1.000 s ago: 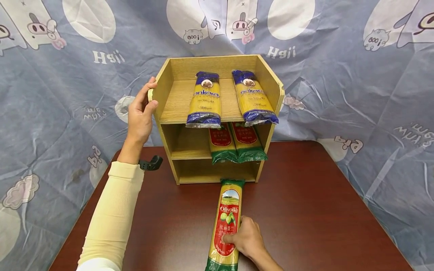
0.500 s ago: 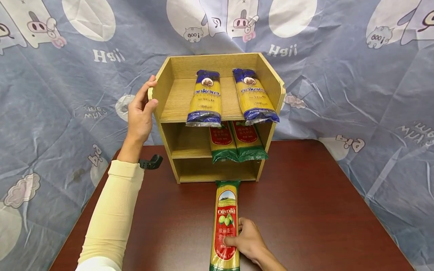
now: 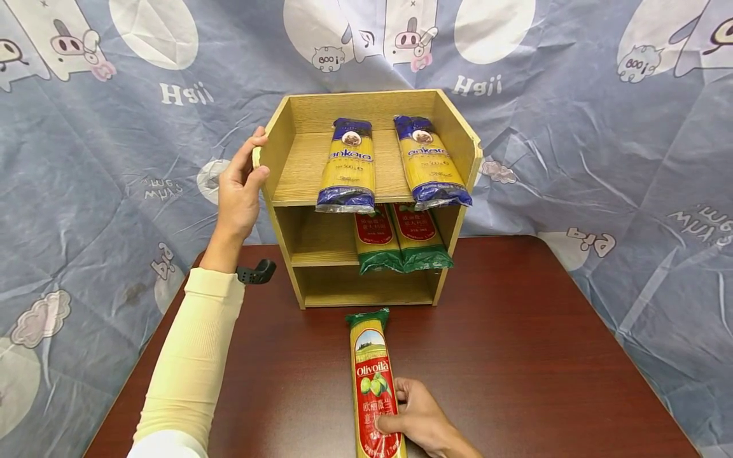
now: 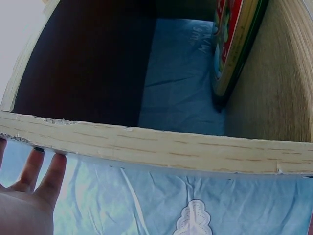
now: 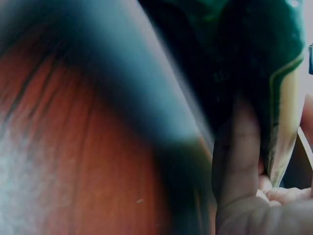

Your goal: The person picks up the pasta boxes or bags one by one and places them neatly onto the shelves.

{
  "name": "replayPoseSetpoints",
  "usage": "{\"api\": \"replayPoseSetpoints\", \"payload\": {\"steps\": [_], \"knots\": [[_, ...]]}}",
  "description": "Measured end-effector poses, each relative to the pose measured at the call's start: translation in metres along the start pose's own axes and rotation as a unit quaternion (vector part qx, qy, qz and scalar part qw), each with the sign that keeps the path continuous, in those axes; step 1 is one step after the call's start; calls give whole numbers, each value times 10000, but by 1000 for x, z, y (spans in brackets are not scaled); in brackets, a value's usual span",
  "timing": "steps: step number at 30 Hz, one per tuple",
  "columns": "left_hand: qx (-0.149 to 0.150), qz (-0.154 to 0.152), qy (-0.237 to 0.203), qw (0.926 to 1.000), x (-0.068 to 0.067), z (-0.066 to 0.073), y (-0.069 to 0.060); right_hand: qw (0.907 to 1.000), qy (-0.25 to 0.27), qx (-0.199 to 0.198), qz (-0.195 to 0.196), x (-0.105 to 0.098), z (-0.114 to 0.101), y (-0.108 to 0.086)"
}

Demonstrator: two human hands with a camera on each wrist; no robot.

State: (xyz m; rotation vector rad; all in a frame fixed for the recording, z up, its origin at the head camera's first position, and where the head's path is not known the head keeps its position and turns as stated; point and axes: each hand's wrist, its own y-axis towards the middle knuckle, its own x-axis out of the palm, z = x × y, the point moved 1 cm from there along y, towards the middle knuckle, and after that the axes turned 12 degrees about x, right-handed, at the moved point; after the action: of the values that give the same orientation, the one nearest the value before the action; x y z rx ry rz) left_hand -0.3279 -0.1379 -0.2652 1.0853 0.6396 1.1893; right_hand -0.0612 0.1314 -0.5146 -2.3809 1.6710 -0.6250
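Observation:
My right hand (image 3: pixel 420 416) grips a pack of spaghetti (image 3: pixel 372 381) by its right side, thumb on top of the red label. The pack has green ends, and its far end lies in front of the shelf, tilted to the left. In the right wrist view, fingers (image 5: pixel 242 152) lie against the blurred green end of the pack (image 5: pixel 288 44). My left hand (image 3: pixel 239 191) holds the upper left side panel of the wooden shelf (image 3: pixel 275 152) at its front edge. Fingertips (image 4: pixel 55 171) touch the panel's outer face in the left wrist view.
Two blue-and-yellow pasta packs, a left one (image 3: pixel 346 168) and a right one (image 3: pixel 429 165), lie on the top level. Below, two green-ended spaghetti packs (image 3: pixel 375 245) stick out at the right of the middle level. The shelf stands on a dark red table (image 3: pixel 515 343) before a patterned cloth (image 3: pixel 572 159).
The far end of the spaghetti pack has swung left, and the right hand has shifted slightly with it. The left hand keeps its hold on the shelf.

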Motion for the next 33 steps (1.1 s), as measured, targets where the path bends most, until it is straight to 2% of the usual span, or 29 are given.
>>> {"api": "replayPoseSetpoints", "payload": {"steps": [5, 15, 22, 29, 33], "knots": [[-72, 65, -38, 9999, 1, 1, 2, 9983, 124, -138, -560, 3, -11, -5], [-22, -75, 22, 10000, 0, 1, 0, 9899, 114, -518, -1313, 14, -42, -20], [36, -154, 146, 9998, -3, 2, -1, 9877, -55, -780, -1353, 25, -78, -16], [57, -158, 212, 9996, -1, 1, -2, 9888, -369, -802, -1200, 29, -110, 8], [62, -216, 213, 9995, -1, 2, 0, 9907, -258, -751, -1105, 34, -121, 25]]}}
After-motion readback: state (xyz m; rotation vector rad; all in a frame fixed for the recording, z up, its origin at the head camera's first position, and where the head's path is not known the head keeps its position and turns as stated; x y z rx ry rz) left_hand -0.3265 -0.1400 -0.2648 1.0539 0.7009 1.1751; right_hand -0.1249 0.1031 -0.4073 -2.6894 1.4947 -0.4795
